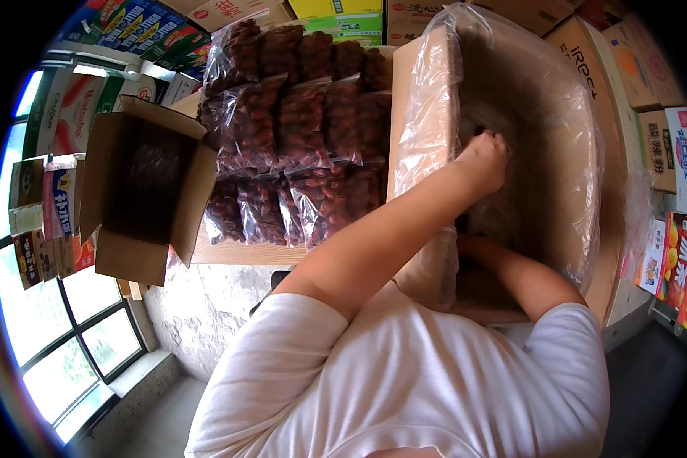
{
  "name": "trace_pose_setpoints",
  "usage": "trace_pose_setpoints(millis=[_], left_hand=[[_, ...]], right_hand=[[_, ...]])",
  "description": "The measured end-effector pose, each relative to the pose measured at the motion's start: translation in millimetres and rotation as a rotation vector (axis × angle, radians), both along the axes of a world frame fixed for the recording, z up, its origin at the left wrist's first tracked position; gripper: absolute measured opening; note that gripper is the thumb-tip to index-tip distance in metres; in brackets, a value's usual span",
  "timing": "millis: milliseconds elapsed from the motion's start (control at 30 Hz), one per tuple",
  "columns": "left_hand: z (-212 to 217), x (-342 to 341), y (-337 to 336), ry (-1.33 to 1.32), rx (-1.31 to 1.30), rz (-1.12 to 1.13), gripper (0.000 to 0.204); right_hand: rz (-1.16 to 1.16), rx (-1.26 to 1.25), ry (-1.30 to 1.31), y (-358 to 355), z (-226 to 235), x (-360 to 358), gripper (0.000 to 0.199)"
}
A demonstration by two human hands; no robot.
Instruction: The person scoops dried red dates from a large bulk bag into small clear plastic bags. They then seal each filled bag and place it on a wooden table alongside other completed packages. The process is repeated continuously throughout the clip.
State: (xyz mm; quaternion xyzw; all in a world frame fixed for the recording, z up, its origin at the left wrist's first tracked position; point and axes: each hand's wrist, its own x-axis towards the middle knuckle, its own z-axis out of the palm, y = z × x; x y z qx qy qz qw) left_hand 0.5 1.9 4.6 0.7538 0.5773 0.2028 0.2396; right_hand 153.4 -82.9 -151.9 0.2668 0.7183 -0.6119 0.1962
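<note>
Hands' grip unclear, left hand (pixel 482 156) inside plastic-lined carton (pixel 588 153), right hidden, bagged dark fruit (pixel 298 137) stacked beside, open brown box (pixel 149 187)

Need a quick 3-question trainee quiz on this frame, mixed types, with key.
1. True or false: the left hand reaches inside the plastic-lined carton.
2. What lies stacked left of that carton? A) clear bags of dark red dried fruit B) glass jars C) folded towels
3. Fill in: the small brown cardboard box at far left stands ____, flaps up.

Key: 1 true; 2 A; 3 open. The right hand is hidden down in the carton, only its forearm shows.
</note>
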Motion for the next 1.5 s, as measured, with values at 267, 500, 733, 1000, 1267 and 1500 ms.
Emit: trace_pose_setpoints(millis=[267,500,733,1000,1267,1500], left_hand=[[8.3,-3.0,-3.0,-0.014,-0.029,-0.009,0.037],[16.1,-5.2,-4.6,-0.086,-0.054,0.039,0.039],[-18.8,0.9,2.6,-0.158,0.009,0.117,0.041],[-14.8,2.1,2.8,-0.187,-0.009,0.108,0.045],[-12.3,-3.0,6.2,-0.164,0.011,0.051,0.048],[-5.2,-2.2,5.3,-0.186,-0.02,0.144,0.051]], right_hand=[[-0.07,-0.161,-0.034,0.8,11.5,11.4,0.042],[-0.18,-0.208,-0.059,-1.1,28.2,3.3,0.042],[-0.57,-0.341,-0.202,42.5,81.7,8.1,0.037],[-1.107,-0.432,0.229,113.5,175.3,23.5,0.011],[-1.517,-0.245,0.639,108.9,159.7,-30.2,0.019],[-1.324,-0.27,0.719,99.1,153.6,-24.5,0.035]])
